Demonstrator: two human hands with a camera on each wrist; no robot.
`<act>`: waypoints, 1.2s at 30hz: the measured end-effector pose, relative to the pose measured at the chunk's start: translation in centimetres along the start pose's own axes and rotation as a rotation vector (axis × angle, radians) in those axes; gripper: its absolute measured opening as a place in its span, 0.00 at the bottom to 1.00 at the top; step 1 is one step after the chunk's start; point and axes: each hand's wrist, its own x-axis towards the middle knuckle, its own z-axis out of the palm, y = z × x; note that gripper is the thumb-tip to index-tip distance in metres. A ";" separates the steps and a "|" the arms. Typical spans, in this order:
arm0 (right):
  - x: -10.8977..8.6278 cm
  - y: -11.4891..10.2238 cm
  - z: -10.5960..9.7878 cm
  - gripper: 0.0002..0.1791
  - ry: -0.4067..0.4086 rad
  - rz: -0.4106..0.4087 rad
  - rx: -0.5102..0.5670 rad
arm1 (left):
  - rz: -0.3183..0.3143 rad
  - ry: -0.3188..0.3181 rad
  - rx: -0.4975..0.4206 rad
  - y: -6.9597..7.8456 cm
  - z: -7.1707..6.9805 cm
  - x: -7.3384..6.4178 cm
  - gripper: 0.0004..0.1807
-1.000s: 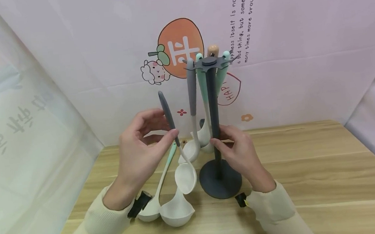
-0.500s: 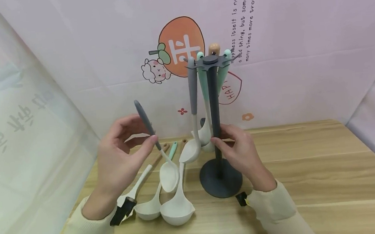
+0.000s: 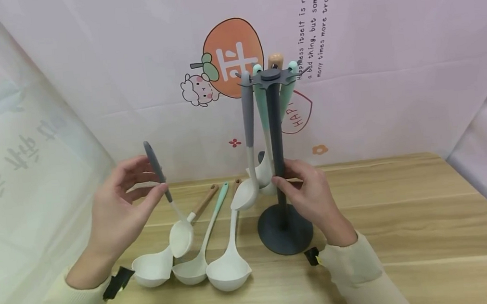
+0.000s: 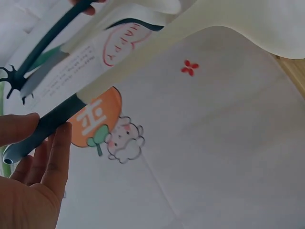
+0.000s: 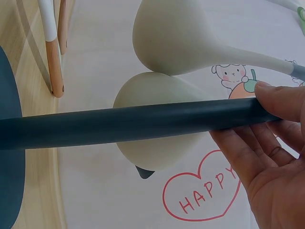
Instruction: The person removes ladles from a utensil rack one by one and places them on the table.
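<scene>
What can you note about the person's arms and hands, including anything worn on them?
The sleeves are long and cream. The left hand and right hand are ungloved. A black piece sits at the left wrist; a second black piece, with a yellow bit beside it, at the right.

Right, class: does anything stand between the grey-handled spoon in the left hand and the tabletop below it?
Apparently yes: the wooden-handled ladle lies on the tabletop, and in the head view the bowl of the grey-handled spoon covers part of its neck. Whether the two touch, I cannot tell.
</scene>
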 end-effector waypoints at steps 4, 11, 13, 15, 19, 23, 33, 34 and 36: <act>0.0 0.0 0.0 0.19 0.000 0.003 -0.001 | -0.021 0.010 0.045 -0.9 -1.2 0.3 0.28; 0.1 -0.1 0.0 0.19 0.003 0.005 -0.001 | -0.020 0.032 0.165 -2.4 -2.8 0.6 0.28; 0.1 -0.1 0.0 0.19 0.003 0.005 -0.001 | -0.008 0.033 0.204 -2.9 -3.2 0.6 0.28; 0.1 -0.2 -0.1 0.19 0.002 0.006 -0.003 | 0.001 0.034 0.236 -3.4 -3.6 0.6 0.29; 0.1 -0.2 -0.1 0.19 0.002 0.003 -0.010 | 0.012 0.027 0.293 -4.5 -4.3 0.3 0.29; 0.1 -0.1 0.0 0.19 0.003 0.000 -0.014 | -0.006 -0.004 0.328 -5.6 -5.0 0.0 0.27; 0.0 0.2 0.1 0.19 0.009 0.006 0.006 | -0.062 -0.195 0.454 -9.8 -6.3 -0.6 0.26; 0.0 0.1 0.1 0.19 0.010 0.005 0.006 | -0.081 -0.216 0.455 -10.2 -6.3 -0.7 0.26; 0.0 0.0 0.1 0.19 0.008 0.008 0.008 | -0.116 -0.252 0.463 -10.9 -6.4 -0.9 0.26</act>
